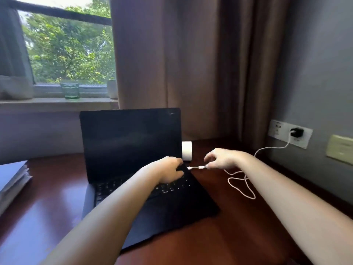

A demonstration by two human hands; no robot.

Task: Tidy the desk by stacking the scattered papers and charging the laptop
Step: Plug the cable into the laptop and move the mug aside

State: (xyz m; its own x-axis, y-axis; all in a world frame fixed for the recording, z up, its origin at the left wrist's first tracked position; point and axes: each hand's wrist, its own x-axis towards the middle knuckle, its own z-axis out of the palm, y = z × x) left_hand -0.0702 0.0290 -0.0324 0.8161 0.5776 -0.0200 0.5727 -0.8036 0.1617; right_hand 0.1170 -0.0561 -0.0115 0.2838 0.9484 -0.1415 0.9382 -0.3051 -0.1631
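Our laptop [133, 150] stands open in the middle of the surface [238, 230], screen dark, turned a little so its right edge faces the wall. At that edge, near the hinge, the white plug [196, 167] lies level with its tip against the laptop's side; we cannot tell whether it sits in the port. Our right hand [221, 158] pinches the plug's rear end between thumb and forefinger, the other fingers [209, 154] raised and curled above it, and the forearm reaches in from the lower right. Our left hand [168, 171] lies on the keyboard's far right corner, its fingers loosely bent and reaching to the edge just beside the plug, holding nothing. The cable [242, 188] trails from the plug in loose loops on the bare wood right of the laptop, then rises to the black charger [296, 132] in the wall socket [277, 131]. A white roll [186, 151] stands just behind the laptop's right corner, near both hands. The papers [11, 178] sit stacked at the surface's left edge, well apart from the laptop, with open wood between. A green glass [69, 90] stands on the sill [47, 103] behind.
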